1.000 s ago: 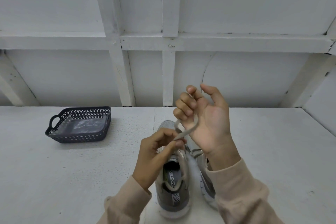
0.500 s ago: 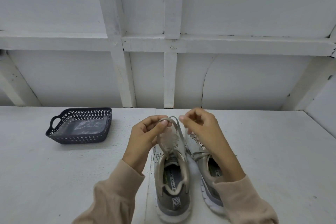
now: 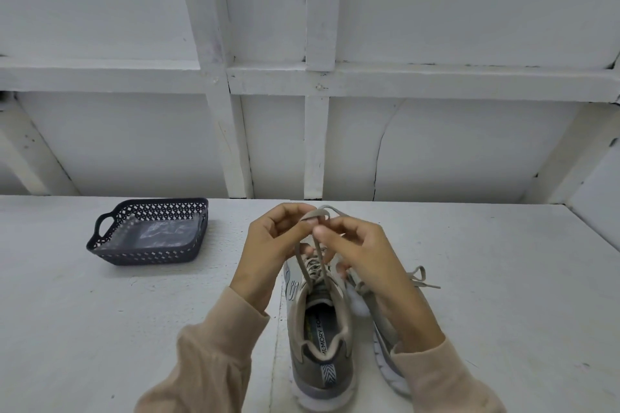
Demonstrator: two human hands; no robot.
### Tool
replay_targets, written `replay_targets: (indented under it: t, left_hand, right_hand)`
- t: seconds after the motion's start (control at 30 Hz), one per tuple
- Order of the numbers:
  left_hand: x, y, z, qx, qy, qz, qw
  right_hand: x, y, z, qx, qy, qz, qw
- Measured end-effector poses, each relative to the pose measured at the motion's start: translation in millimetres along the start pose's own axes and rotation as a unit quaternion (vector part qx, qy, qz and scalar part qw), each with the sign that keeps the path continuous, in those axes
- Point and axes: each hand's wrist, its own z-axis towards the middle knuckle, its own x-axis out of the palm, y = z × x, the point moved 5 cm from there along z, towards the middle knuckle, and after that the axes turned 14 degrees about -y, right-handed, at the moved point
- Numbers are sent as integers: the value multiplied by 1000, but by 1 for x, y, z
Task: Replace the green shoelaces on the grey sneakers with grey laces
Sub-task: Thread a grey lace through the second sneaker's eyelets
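Lace pinched between both sets of fingertips, above the nearer sneaker.
The left hand point(image 3: 275, 245) and right hand point(image 3: 364, 253) meet tip to tip, fingers curled, each nipping the grey lace point(image 3: 317, 255). A small loop of it pokes out just beyond the fingertips, and two strands drop from the pinch to the top eyelets of the grey sneaker point(image 3: 322, 345), which stands below the fingers with its heel nearest the camera. The second sneaker point(image 3: 382, 355) lies just beside it, partly hidden under the right wrist, its tied bow point(image 3: 417, 275) showing past the right knuckles. A dark lattice basket point(image 3: 147, 231) sits well apart from the left fingers on the white table point(image 3: 100, 329).
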Motion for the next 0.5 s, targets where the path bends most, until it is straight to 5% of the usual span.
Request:
replay_targets:
  t: [0.17, 0.5]
  left_hand:
    - [3, -1, -3, 33, 2, 33, 999]
    - [0, -2, -5, 126, -50, 75, 988]
  right_hand:
    - [-7, 13, 5, -21, -79, 82, 993]
    - [-5, 2, 8, 41, -95, 134, 986]
